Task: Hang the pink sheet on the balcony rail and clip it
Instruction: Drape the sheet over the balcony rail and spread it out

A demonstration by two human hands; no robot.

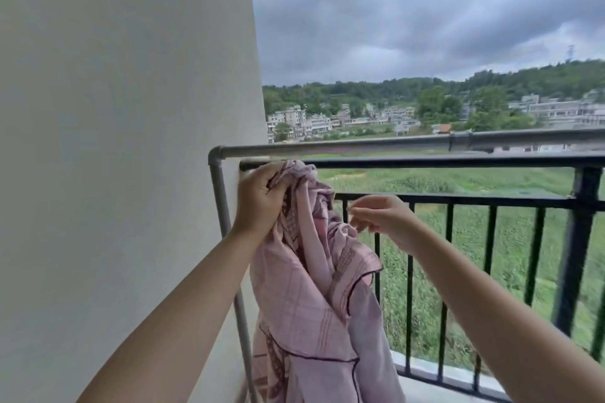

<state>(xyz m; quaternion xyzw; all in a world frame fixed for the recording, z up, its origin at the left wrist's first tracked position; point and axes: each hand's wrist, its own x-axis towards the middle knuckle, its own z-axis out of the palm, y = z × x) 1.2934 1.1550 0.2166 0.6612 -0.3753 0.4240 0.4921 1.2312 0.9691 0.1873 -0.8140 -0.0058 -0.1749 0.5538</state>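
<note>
On a high balcony, a white wall (pixel 124 108) fills the space to the left of both hands, and a black balcony rail (pixel 442 161) runs away to the right just above them, with a grey pipe (pixel 327 149) mounted a little higher. The pink sheet (pixel 304 304) hangs bunched in a long drape from the left hand (pixel 262 203) down past the forearms, its top gathered in a knot-like wad touching the rail's wall end. That hand grips the wad with fingers curled tight. The right hand (pixel 379 217) hovers just beside the cloth, clear of it, fingers loosely curled with thumb and forefinger close together; whether they pinch something small cannot be told, and no clip can be made out. The hanging step appears barely begun: the sheet is held at the rail, not yet spread over it. The next move likely calls for the right hand to find an edge and draw it rightward along the rail.
</note>
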